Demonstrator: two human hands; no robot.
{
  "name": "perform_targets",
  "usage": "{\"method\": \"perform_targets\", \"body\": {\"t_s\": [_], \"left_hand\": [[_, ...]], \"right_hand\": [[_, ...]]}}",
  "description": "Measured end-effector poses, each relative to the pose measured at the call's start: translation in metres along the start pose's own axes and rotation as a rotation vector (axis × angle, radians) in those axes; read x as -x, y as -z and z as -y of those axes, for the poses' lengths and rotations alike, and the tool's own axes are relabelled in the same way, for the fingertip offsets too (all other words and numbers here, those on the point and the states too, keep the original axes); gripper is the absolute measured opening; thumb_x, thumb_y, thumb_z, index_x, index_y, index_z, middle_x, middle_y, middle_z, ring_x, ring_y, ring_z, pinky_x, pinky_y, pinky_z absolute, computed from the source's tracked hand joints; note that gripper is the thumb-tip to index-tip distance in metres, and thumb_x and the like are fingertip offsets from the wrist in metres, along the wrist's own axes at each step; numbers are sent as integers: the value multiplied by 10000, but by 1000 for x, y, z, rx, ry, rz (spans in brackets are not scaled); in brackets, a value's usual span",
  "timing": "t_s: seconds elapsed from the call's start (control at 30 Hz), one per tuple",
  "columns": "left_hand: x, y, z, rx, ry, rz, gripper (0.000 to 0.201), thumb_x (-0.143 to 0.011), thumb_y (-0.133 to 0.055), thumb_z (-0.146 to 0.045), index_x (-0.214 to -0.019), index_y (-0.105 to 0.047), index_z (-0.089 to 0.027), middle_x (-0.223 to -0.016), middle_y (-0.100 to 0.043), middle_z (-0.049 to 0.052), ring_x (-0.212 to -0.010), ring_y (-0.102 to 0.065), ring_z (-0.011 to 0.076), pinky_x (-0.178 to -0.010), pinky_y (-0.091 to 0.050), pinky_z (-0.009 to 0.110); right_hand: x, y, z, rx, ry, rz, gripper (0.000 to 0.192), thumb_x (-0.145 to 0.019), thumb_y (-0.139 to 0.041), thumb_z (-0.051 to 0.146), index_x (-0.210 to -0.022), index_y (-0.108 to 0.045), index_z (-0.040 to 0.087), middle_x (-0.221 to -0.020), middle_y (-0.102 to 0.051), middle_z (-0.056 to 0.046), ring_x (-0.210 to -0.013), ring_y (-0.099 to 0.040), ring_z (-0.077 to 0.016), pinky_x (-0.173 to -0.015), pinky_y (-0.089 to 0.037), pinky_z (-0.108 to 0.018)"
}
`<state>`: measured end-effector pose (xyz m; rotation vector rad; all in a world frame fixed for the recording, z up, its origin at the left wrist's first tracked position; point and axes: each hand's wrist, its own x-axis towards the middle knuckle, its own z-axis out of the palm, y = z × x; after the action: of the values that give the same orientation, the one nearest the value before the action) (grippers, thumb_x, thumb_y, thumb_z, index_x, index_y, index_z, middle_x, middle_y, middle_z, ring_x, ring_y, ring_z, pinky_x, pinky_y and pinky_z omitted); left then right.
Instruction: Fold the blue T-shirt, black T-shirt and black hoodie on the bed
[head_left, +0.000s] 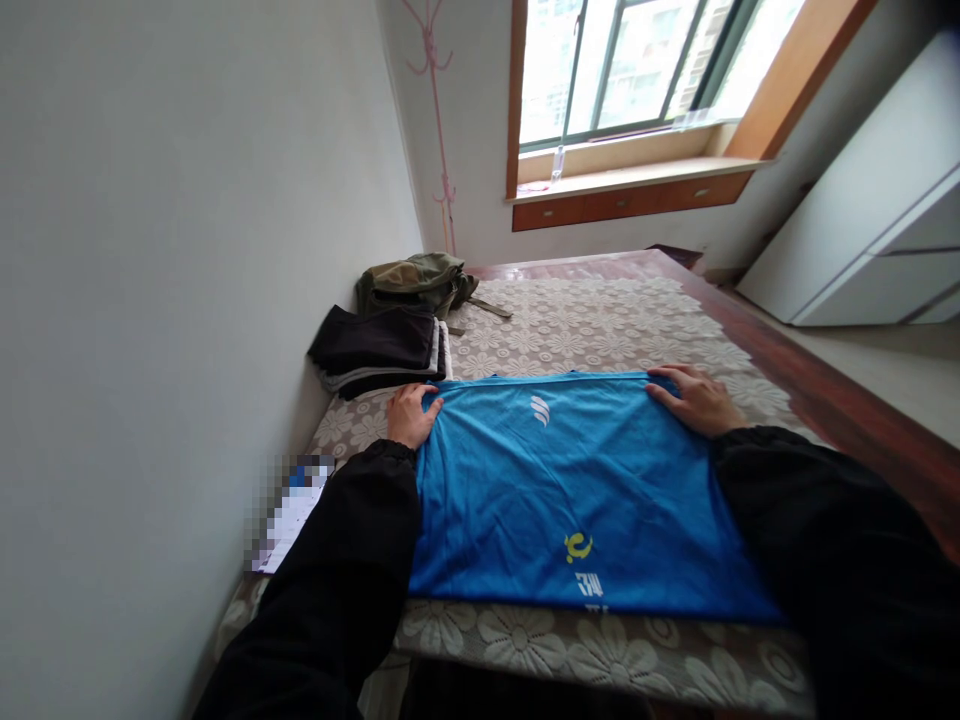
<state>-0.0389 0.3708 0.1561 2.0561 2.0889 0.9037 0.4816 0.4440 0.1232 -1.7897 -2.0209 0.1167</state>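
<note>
A blue T-shirt (555,470) lies folded into a wide rectangle in front of me, with a white logo near its far edge and yellow and white prints near the close edge. My left hand (410,414) grips its far left corner, thumb on the cloth and fingers along the edge. At the far right corner, my right hand (699,400) has its thumb and fingers closed on the fabric. The far edge runs nearly straight between both hands, and slight creases cross the middle. Fingertips are partly hidden at both corners.
A patterned floral cloth (585,310) covers the wooden surface (787,370). Beyond my left hand sit a stack of folded dark and grey clothes (379,345) and an olive backpack (416,275). A partly blurred paper (296,520) lies beside the left wall.
</note>
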Motion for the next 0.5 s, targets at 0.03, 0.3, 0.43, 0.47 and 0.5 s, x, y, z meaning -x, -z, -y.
{"method": "perform_targets", "body": {"t_s": [0.03,0.3,0.43,0.47,0.5], "left_hand": [[0,0,0,0,1,1,212,-929,-693,-355,-1108,-764,-264,-1172,-747,102,-1174,-642,327,-1048,-460,462],[-1,1,-1,-23,17,17,257,-937,-695,-338,-1171,-750,-246,-1224,-745,92,-1195,-642,303,-1063,-461,437],[-1,1,-1,-40,22,26,283,-941,-694,-345,-1200,-746,-242,-1240,-745,90,-1212,-638,295,-1071,-461,423],[-1,1,-1,-43,23,28,286,-942,-694,-347,-1202,-747,-242,-1243,-745,89,-1214,-637,294,-1072,-462,420],[-1,1,-1,-46,24,28,289,-943,-692,-350,-1205,-748,-240,-1247,-745,89,-1216,-637,293,-1073,-463,418]], "right_hand": [[0,0,0,3,-2,1,493,-959,-453,545,-1273,-680,241,-1442,-629,-148,-1370,-532,-370,-1141,-396,-538],[-1,2,1,-1,24,-24,516,-928,-470,591,-1243,-692,248,-1399,-659,-134,-1338,-564,-392,-1115,-431,-582],[-1,2,3,-22,26,-34,526,-922,-469,607,-1230,-698,248,-1390,-664,-139,-1331,-565,-407,-1097,-432,-609],[-1,3,3,-25,28,-34,521,-920,-474,605,-1226,-699,248,-1388,-666,-139,-1329,-565,-407,-1096,-430,-609],[-1,3,4,-28,28,-34,516,-919,-478,602,-1222,-699,249,-1385,-667,-138,-1326,-566,-405,-1095,-428,-607]]}}
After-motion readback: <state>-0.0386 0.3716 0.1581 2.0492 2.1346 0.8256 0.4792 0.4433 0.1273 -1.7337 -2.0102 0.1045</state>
